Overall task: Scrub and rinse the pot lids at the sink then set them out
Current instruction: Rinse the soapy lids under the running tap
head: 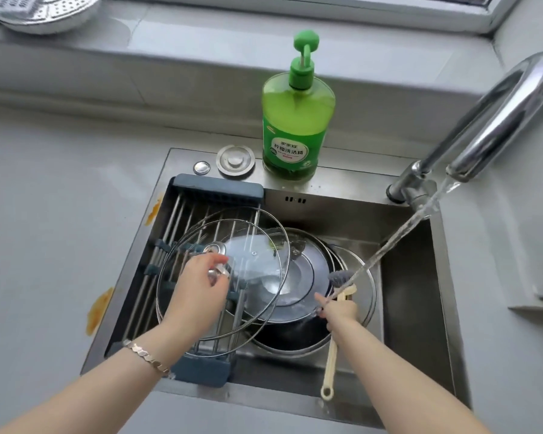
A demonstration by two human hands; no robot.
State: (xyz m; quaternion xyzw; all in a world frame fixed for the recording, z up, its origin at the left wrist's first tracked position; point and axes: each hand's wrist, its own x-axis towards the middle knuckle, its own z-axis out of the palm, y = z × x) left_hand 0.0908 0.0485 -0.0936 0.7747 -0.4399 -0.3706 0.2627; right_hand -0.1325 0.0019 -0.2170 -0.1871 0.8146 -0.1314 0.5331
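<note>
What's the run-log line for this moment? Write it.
left hand: holds glass lid by knob | right hand: grips brush | faucet: running onto brush head

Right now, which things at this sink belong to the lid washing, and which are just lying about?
In use: glass lid in left hand, brush in right hand, running faucet, cookware stacked below, sink rack.
Lying about: soap bottle, sink plug, dishes on the sill.

Home kitchen: steel sink (417,277) set in a grey worktop (44,214), running tap (489,120), dish soap bottle (297,120), drying rack (182,214).
</note>
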